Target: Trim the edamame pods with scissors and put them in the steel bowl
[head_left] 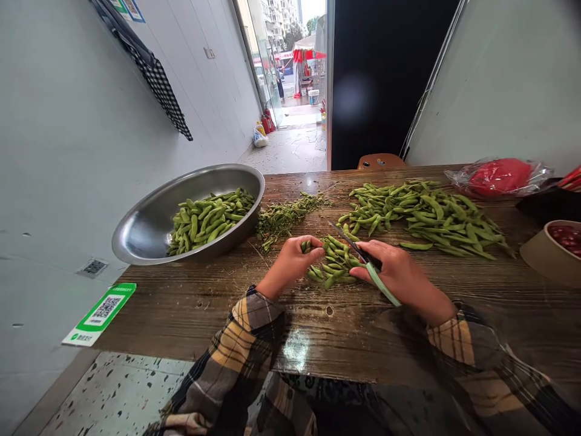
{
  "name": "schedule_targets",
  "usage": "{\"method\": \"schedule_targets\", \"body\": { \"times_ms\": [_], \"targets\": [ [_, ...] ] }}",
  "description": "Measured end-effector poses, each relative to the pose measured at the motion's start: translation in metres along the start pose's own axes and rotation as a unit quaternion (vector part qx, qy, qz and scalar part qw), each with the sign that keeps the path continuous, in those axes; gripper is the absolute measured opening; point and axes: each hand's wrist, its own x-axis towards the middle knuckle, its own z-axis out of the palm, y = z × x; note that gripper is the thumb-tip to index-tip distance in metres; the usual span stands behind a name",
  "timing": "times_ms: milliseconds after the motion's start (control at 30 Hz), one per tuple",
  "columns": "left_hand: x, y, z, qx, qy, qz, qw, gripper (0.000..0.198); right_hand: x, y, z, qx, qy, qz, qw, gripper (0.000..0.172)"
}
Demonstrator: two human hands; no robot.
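My left hand (290, 263) is closed around an edamame pod (305, 246), whose tip shows between the fingers. In my right hand (399, 272) is a pair of scissors (376, 275) with a pale green handle, its dark blades pointing up and left towards the pods. A small group of edamame pods (333, 263) lies on the table between and just beyond both hands. Left of it is a heap of cut stems and trimmings (290, 215). A larger pile of edamame (426, 215) spreads out beyond my right hand.
A wide steel bowl (145, 227) with many pods stands tilted at the left of the wooden table (195, 315). A QR-code card (102, 315) lies at the table's left edge. At right are a red item in clear plastic (502, 175) and a tub (540, 254) of dark red contents.
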Motion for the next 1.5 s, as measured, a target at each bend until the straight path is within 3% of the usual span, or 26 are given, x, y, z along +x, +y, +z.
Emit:
{"method": "schedule_targets", "body": {
  "times_ms": [100, 233, 567, 800, 1000, 1200, 1367, 1500],
  "targets": [
    [-0.004, 0.006, 0.0, -0.071, -0.004, -0.022, 0.997, 0.022, 0.0, -0.003, -0.003, -0.003, -0.045, -0.002, 0.999, 0.047],
    [-0.006, 0.009, 0.003, -0.083, -0.02, -0.01, 0.996, 0.022, -0.001, -0.005, -0.003, -0.003, -0.087, -0.007, 0.996, 0.049],
    [-0.008, 0.008, 0.006, -0.082, -0.051, 0.008, 0.995, 0.02, -0.001, -0.004, -0.002, -0.021, -0.104, -0.026, 0.994, 0.041],
    [-0.01, 0.009, 0.011, -0.176, -0.054, -0.033, 0.982, 0.02, -0.001, -0.004, -0.001, -0.018, -0.091, -0.038, 0.995, 0.038],
    [-0.011, 0.006, 0.019, -0.281, -0.064, -0.09, 0.953, 0.026, -0.001, -0.004, 0.005, -0.021, -0.096, -0.028, 0.995, 0.038],
    [-0.009, 0.007, 0.015, -0.364, 0.003, -0.099, 0.926, 0.021, 0.001, 0.0, 0.004, -0.004, -0.032, 0.014, 0.999, 0.045],
    [-0.008, 0.008, 0.011, -0.445, 0.049, -0.102, 0.889, 0.026, 0.0, 0.004, 0.004, -0.007, -0.045, 0.023, 0.999, 0.048],
    [-0.009, 0.008, 0.015, -0.454, 0.045, -0.099, 0.884, 0.027, 0.0, 0.002, 0.005, -0.006, -0.07, 0.022, 0.997, 0.049]
  ]
}}
